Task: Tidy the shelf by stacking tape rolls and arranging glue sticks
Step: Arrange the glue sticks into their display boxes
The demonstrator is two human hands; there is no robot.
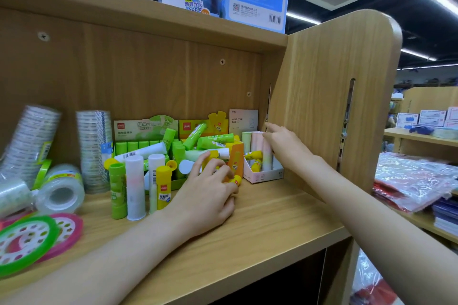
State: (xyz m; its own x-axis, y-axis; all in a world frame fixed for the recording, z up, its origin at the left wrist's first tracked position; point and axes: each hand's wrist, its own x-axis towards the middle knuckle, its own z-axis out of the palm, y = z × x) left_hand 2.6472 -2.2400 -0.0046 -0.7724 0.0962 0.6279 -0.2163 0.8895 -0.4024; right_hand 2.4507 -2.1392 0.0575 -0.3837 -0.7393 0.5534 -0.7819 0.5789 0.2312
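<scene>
The left hand point(210, 195) rests low on the shelf point(272, 218) with its fingers point(224, 168) curled round a small yellow-capped glue stick point(235, 180); only the yellow end shows, poking out just past the fingertips toward the right, so the stick seems to lie roughly level, its long axis running left to right, though most of it is hidden under the hand. The right hand point(285, 146) is higher and farther back, fingers loosely spread and holding nothing, the forefinger stretched out toward the shelf's side panel point(322, 96) while the rest of the hand touches or hovers at the tops of the pale pastel sticks point(257, 146) standing in the pink tray point(257, 176); contact cannot be told for sure. That tray sits just right of and a little behind the left fingertips, with the orange box point(235, 156) directly behind them. Left of the left hand stand four upright sticks point(135, 186), and behind these lies a jumble of green, white and yellow sticks across the green box point(148, 131). The tape rolls point(59, 188) are well apart to the far left. The held stick is nearest the left hand; I judge its likely home is the tray or box just beyond those fingers, which would call for tipping it upright first.
</scene>
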